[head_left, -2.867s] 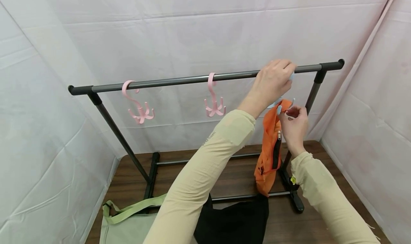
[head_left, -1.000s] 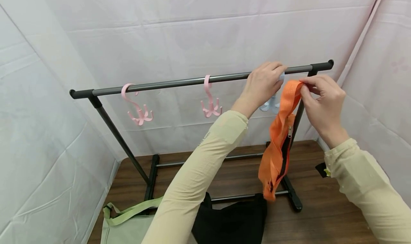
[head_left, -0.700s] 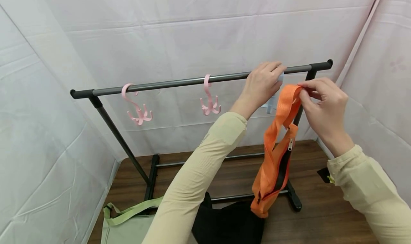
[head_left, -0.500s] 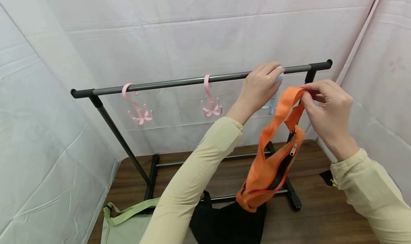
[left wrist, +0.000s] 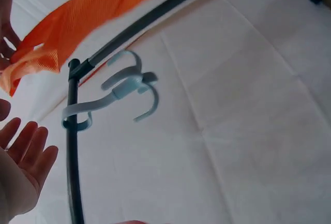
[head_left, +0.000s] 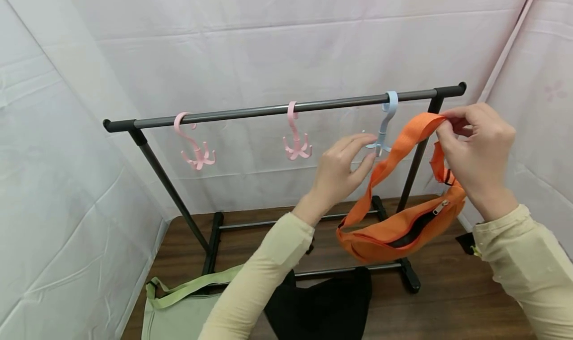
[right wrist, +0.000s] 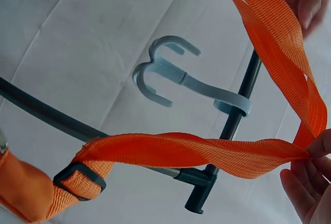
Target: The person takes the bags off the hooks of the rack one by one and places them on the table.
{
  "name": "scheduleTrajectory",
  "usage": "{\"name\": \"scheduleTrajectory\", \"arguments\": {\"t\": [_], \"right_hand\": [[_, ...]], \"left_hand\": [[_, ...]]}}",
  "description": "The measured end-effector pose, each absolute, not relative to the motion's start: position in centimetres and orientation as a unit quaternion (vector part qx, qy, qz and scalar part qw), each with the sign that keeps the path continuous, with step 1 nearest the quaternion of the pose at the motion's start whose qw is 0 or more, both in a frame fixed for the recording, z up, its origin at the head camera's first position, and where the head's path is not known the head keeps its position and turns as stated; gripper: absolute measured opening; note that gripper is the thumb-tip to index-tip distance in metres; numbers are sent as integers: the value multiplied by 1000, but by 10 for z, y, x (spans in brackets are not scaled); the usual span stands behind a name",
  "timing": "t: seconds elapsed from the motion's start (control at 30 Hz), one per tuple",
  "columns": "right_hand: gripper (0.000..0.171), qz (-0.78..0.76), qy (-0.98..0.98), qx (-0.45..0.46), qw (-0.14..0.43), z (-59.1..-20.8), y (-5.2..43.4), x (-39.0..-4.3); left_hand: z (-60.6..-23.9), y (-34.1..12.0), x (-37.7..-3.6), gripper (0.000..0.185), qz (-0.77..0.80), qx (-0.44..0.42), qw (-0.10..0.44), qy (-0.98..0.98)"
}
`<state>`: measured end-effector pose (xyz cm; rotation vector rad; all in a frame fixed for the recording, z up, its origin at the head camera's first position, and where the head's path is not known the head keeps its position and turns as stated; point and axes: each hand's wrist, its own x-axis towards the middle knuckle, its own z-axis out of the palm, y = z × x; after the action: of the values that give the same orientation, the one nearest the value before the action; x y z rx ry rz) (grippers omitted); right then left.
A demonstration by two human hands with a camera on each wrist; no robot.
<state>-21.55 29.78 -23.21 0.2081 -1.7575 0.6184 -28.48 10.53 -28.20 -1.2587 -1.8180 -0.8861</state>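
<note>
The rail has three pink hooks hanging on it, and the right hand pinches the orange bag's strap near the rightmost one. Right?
Not quite. The rail carries two pink hooks and one light blue hook, as the head view shows. The rest holds: the right hand pinches the strap of the orange bag near the blue, rightmost hook.

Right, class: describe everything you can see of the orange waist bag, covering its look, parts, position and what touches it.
The orange waist bag is woven fabric with a dark zipper, partly open, and a silver pull. Its pouch hangs slung sideways in the air in front of the rack, above the wooden floor. A broad webbing strap with a black plastic slider rises from it. The right hand pinches the strap's top, beside the blue hook. The left hand, fingers relaxed, is near the strap; whether it touches is unclear.
</note>
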Motion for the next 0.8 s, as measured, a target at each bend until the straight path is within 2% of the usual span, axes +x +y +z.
{"name": "scheduleTrajectory", "arguments": {"t": [0.2,0.43,0.57,0.8], "right_hand": [[23,257,-757,68,597,-229,305,-215],[24,250,-762,52,595,-226,308,-211],[24,243,-766,46,593,-225,308,-209],[23,238,-769,50,590,-226,308,-206]], "left_hand": [[-343,83,-269,36,-371,-465,288,-751],[-410,57,-248,52,-420,-387,121,-812],[-440,55,-240,55,-476,-344,29,-809],[-462,64,-236,46,-595,-280,-42,-752]]}}
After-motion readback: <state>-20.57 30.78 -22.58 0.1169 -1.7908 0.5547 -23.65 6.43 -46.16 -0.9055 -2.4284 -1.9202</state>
